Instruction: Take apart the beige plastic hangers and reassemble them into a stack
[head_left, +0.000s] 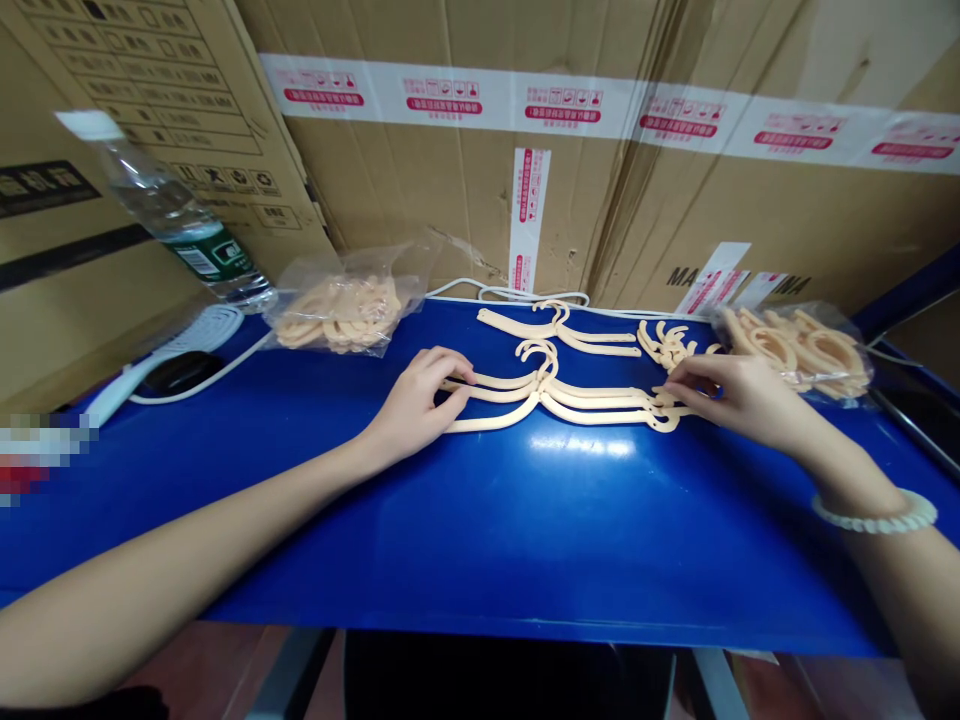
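Observation:
Several cream plastic clothes hangers [600, 400] lie together on the blue tabletop, their hooks pointing away from me. My left hand [424, 398] is closed around their left ends, thumb and fingers on the arms. At the right ends, my right hand [724, 395] pinches a small cream hook piece [660, 396], partly hidden by the fingertips. Another curved piece [664, 422] sits at the end of the nearest hanger arm. Behind the group lie further hangers [517, 327]. A small pile of loose hook pieces [664, 342] rests just beyond my right hand.
Clear bags of cream plastic parts stand at left [337, 312] and right [799, 350]. At the far left are a water bottle [202, 240], a white hairbrush [191, 335] and a black mouse-like object [182, 373]. Cardboard boxes [450, 190] wall the back, with a white cable [517, 293] along them.

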